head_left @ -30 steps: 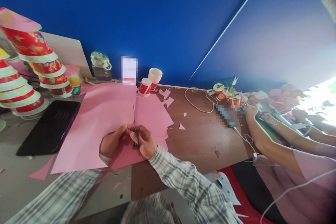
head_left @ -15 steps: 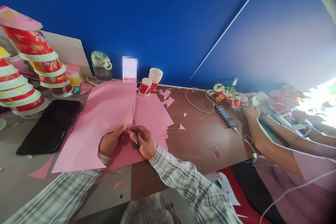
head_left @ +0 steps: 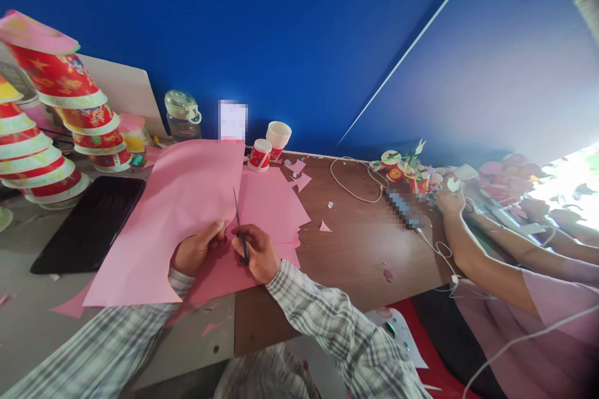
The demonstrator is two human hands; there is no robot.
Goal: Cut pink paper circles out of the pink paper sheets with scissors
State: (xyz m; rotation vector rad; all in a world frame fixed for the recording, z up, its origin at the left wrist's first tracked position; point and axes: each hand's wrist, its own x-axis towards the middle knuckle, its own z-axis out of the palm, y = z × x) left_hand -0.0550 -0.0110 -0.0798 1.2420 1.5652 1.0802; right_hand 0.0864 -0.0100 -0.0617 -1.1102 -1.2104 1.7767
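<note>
My right hand [head_left: 256, 254] is closed round the handles of small dark scissors [head_left: 239, 227], whose blades point away from me into a big pink paper sheet [head_left: 178, 212]. My left hand [head_left: 195, 250] pinches the near edge of that sheet just left of the blades, thumb on top, and lifts it off the table. More pink sheets [head_left: 271, 202] lie flat under and to the right of the scissors. Both my sleeves are grey plaid.
Stacks of red paper cups [head_left: 44, 131] stand at the left, beside a black tablet [head_left: 88, 221]. A jar [head_left: 182, 115] and two cups [head_left: 267, 144] stand by the blue wall. A white cable [head_left: 350, 184] lies on the brown table [head_left: 360, 249]. Another person's arms [head_left: 472, 249] work at the right.
The big pink sheet has risen and tilted a little to the left in my left hand. The scissors' tip has shifted slightly left. The other person's hand has moved a little.
</note>
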